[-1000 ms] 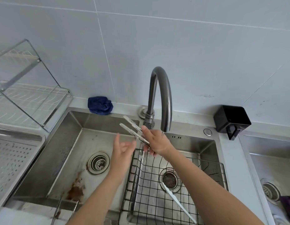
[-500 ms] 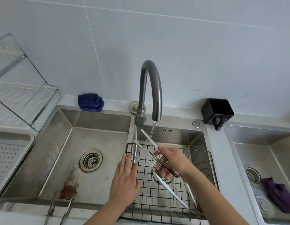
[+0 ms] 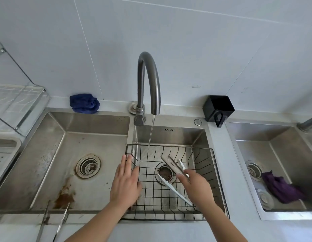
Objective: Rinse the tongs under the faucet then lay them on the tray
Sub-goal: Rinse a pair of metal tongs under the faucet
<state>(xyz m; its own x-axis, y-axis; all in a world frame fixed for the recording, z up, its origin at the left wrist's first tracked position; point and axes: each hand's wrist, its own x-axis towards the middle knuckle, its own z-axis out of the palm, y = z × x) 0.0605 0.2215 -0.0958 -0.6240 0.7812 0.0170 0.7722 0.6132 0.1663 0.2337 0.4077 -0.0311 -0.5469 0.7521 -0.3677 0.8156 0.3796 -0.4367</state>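
A pair of metal tongs [image 3: 171, 164] is gripped at its handle end by my right hand [image 3: 195, 187], low over the black wire tray [image 3: 220, 180] in the middle basin, tips pointing up and left. The tips are to the right of the thin water stream running from the grey faucet [image 3: 148, 75]. My left hand [image 3: 125, 182] lies flat with straight fingers over the tray's left edge and the basin divider. White plastic tongs [image 3: 172, 188] lie in the wire tray beneath my right hand.
Another pair of metal tongs [image 3: 53, 222] rests on the front edge of the stained left basin. A white perforated tray [image 3: 5, 154] and a clear dish rack [image 3: 20, 105] stand at far left. Behind are a blue cloth [image 3: 84, 103] and black holder [image 3: 218, 109]; a purple cloth [image 3: 281, 187] lies in the right sink.
My right hand has brought the metal tongs down from under the spout to just above the wire tray. My left hand dropped from beside the tongs onto the tray's left edge.
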